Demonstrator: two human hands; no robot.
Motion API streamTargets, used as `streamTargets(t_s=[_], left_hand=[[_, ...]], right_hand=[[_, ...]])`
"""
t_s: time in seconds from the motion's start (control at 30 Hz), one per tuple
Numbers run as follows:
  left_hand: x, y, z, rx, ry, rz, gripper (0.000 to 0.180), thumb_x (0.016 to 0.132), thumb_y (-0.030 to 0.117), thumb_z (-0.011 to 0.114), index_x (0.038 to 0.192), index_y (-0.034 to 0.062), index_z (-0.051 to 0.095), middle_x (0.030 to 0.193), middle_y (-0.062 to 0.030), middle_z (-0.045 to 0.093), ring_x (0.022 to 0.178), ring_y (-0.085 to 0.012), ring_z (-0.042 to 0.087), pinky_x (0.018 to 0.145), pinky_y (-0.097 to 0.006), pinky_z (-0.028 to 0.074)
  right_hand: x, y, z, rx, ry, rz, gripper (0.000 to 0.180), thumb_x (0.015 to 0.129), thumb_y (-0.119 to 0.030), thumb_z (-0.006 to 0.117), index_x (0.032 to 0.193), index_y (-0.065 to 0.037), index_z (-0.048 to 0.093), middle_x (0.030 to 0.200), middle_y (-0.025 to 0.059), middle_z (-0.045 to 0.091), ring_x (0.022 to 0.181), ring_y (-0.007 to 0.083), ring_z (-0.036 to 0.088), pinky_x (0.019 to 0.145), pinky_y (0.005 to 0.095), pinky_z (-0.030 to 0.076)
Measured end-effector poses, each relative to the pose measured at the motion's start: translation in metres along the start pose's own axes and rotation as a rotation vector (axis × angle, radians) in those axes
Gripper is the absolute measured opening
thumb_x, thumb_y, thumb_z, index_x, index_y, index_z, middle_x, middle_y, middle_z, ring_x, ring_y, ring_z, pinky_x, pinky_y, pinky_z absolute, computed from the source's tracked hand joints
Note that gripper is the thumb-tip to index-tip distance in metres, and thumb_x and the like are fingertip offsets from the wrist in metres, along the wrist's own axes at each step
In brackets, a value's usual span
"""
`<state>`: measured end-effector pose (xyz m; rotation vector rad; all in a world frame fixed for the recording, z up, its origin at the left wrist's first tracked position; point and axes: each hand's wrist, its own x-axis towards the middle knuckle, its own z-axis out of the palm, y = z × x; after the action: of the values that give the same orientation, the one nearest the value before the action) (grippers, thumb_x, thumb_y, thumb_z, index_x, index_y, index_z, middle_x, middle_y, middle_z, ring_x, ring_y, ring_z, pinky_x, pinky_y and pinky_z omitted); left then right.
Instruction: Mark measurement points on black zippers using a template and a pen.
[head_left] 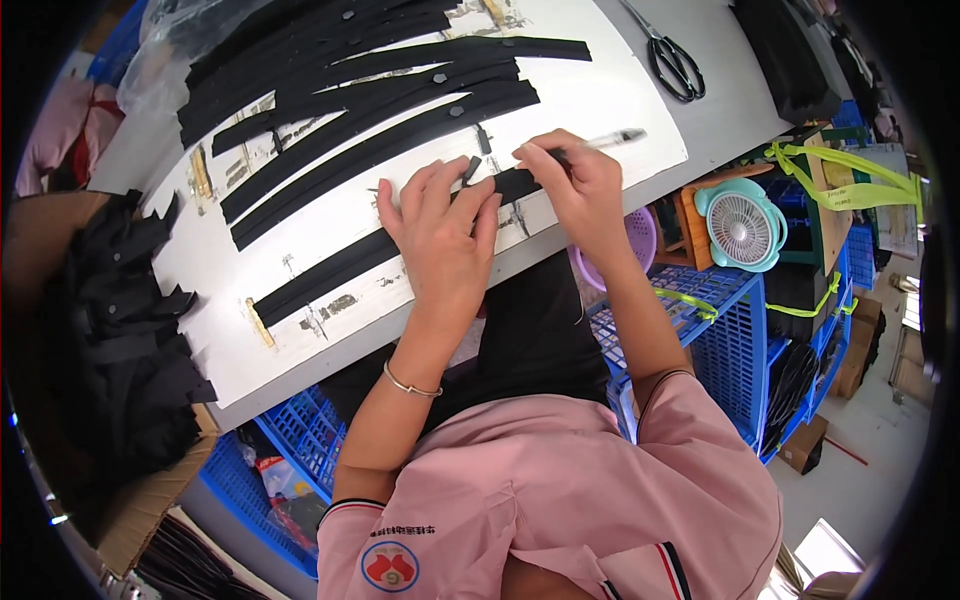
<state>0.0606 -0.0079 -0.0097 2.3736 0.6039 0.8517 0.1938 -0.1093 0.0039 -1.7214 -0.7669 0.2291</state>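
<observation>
A long black fabric strip [330, 278] lies slantwise along the near edge of the white board [235, 350]. My left hand [443, 225] rests on this strip, palm down, its fingers spread and pressing on it. Close to its fingertips are small dark tabs, one of them a short upright piece [484, 139]. At the strip's right end, my right hand [578, 190] is closed in a pinch around a clear pen [615, 138], whose dark end points off to the right. The pen's tip is hidden by my fingers.
Several more black strips [385, 125] lie across the board's far side. Black-handled scissors [676, 68] lie at the far right. A cardboard box heaped with black fabric [120, 320] stands left. Right of the table are a teal fan [740, 228] and blue crates [725, 330].
</observation>
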Motion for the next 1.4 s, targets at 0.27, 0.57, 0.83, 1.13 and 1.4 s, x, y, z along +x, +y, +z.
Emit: streamTargets(t_s=[0.27,0.57,0.83,1.13,1.4], left_hand=[[0.000,-0.001,0.000,0.013,0.007,0.009,0.014,0.084,0.014,0.079,0.097,0.0106,0.078,0.119,-0.0028,0.067,0.122,-0.0269,0.057,0.119,-0.057,0.021],[-0.001,-0.002,-0.001,0.022,0.009,0.022,0.015,0.083,0.013,0.079,0.098,0.0097,0.078,0.118,-0.0033,0.068,0.121,-0.0273,0.058,0.119,-0.058,0.021],[0.001,-0.001,0.001,0.002,0.018,0.017,0.013,0.083,0.012,0.080,0.096,0.0099,0.077,0.118,-0.0029,0.068,0.121,-0.0268,0.058,0.119,-0.057,0.021],[0.001,-0.005,0.002,0.009,0.033,0.008,0.018,0.082,0.013,0.079,0.100,0.0120,0.077,0.118,-0.0025,0.067,0.122,-0.0272,0.057,0.118,-0.060,0.021],[-0.031,0.007,-0.036,0.038,-0.129,-0.060,0.053,0.087,0.022,0.075,0.135,0.0053,0.061,0.154,-0.0188,0.043,0.149,-0.0383,0.031,0.117,-0.071,0.011]], right_hand=[[0.005,0.007,0.006,-0.164,-0.135,-0.081,0.014,0.095,-0.013,0.073,0.094,0.002,0.074,0.071,0.0051,0.069,0.057,0.0084,0.057,0.053,0.0254,0.043],[0.003,0.009,0.010,-0.248,-0.127,-0.191,0.013,0.096,-0.010,0.072,0.094,0.003,0.074,0.072,0.0062,0.070,0.060,0.0072,0.058,0.054,0.0244,0.045],[0.002,0.015,-0.002,-0.145,-0.193,-0.199,0.027,0.088,-0.013,0.077,0.069,0.002,0.066,0.072,0.0085,0.073,0.050,0.0149,0.058,0.048,0.0296,0.042],[0.005,0.015,-0.004,-0.279,-0.263,-0.298,0.016,0.091,-0.010,0.074,0.083,0.004,0.073,0.073,0.0088,0.072,0.060,0.0111,0.064,0.054,0.0272,0.045],[-0.009,0.006,-0.011,-0.022,-0.071,-0.025,0.019,0.097,-0.009,0.066,0.084,0.002,0.073,0.072,0.0057,0.071,0.064,0.0083,0.061,0.060,0.0244,0.046]])
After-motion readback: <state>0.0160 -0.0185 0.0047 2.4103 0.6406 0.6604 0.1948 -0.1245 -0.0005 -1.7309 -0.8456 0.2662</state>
